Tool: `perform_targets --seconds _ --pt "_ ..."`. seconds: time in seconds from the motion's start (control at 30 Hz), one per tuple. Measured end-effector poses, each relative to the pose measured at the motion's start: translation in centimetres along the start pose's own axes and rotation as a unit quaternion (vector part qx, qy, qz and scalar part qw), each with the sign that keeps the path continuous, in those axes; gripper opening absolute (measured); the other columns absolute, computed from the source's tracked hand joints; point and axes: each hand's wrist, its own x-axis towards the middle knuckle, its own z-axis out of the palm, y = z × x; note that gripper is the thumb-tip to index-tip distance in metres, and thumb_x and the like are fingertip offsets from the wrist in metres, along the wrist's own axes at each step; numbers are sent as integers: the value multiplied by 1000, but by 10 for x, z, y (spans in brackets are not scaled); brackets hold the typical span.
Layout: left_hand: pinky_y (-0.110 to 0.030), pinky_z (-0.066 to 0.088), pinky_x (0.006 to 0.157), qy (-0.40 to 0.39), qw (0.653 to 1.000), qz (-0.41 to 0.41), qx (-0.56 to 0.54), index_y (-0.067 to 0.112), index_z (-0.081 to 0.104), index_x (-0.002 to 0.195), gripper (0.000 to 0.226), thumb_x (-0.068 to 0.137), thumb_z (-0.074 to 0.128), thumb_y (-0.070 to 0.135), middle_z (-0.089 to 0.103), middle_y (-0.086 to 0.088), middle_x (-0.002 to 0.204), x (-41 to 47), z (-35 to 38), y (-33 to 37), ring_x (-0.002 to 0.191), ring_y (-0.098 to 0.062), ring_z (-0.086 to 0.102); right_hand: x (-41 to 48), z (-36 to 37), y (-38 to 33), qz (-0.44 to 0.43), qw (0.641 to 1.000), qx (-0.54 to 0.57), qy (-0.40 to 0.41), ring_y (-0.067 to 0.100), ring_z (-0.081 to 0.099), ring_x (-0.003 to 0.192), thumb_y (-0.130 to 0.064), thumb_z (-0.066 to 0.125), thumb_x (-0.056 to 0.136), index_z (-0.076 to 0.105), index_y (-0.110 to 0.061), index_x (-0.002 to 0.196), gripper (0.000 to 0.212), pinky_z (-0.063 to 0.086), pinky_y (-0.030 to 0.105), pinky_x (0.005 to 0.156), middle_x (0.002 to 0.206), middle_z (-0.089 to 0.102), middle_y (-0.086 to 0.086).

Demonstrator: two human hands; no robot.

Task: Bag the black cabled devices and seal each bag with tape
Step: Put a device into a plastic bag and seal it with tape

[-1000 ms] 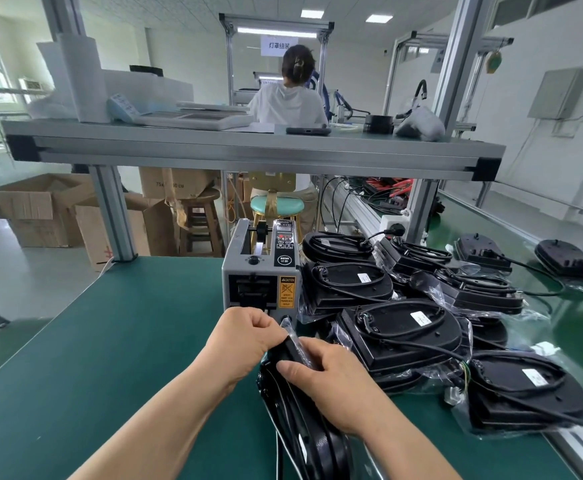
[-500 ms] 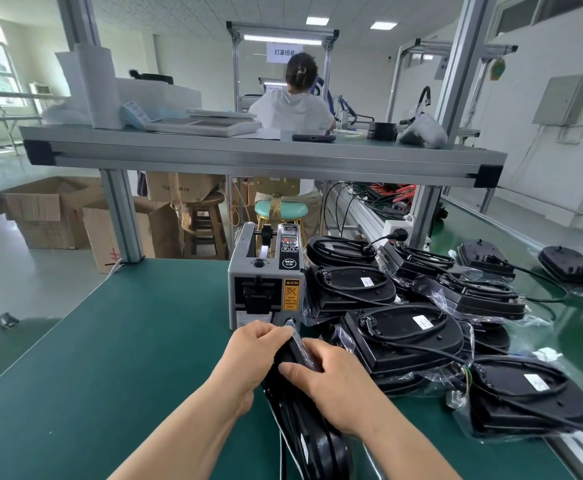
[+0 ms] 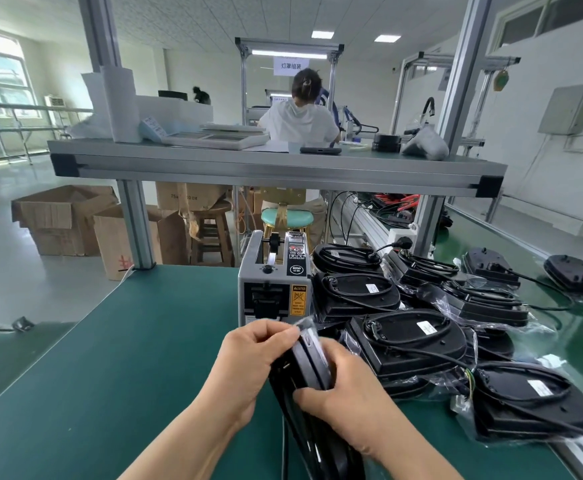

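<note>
Head view: left hand (image 3: 252, 358), right hand (image 3: 350, 393) grip bagged device (image 3: 309, 363); tape dispenser (image 3: 273, 289) behind, pile (image 3: 408, 341) beside.

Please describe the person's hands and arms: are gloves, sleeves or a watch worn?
The left hand and right hand are bare, without gloves. No ring, watch or sleeve is visible up to the picture's edge.

There are one grey box-shaped tape dispenser (image 3: 274, 292), at least nine flat black plastic cabled devices (image 3: 404, 337), and two hands (left (image 3: 253, 362), right (image 3: 352, 400)).
</note>
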Motion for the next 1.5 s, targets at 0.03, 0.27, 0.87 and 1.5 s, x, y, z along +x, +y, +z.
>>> perform_targets --seconds 0.03,0.27,0.87,1.5 --pt "-18 51 64 -6 999 38 16 17 77 75 10 85 75 14 75 -5 80 -4 4 6 71 -11 66 -1 0 -2 -8 1000 9 25 5 64 67 -19 74 65 58 -35 105 46 56 27 68 81 70 -6" --pt "-14 47 77 -118 953 210 183 28 77 77 21 85 75 9 68 12 85 -30 16 26 84 -6 64 -12 -14 -9 -32 996 71 49 -4 65 72 -5 75 70 53 -36 119 62 51 15 63 90 72 -9" --pt "-16 36 39 164 963 -186 -103 10 67 83 13 94 67 18 60 1 65 83 -11 -20 50 -7 48 -31 -18 7 -75 969 158 175 -15 65 90 -18 66 94 71 -42 108 28 46 5 77 93 74 -28" --pt "-14 28 33 286 902 -212 -243 12 53 83 13 87 63 5 56 0 65 134 11 -24 39 -5 45 -33 -8 7 -70 928 280 235 -21 55 110 -51 42 85 71 -35 111 43 34 -8 81 109 68 -37"
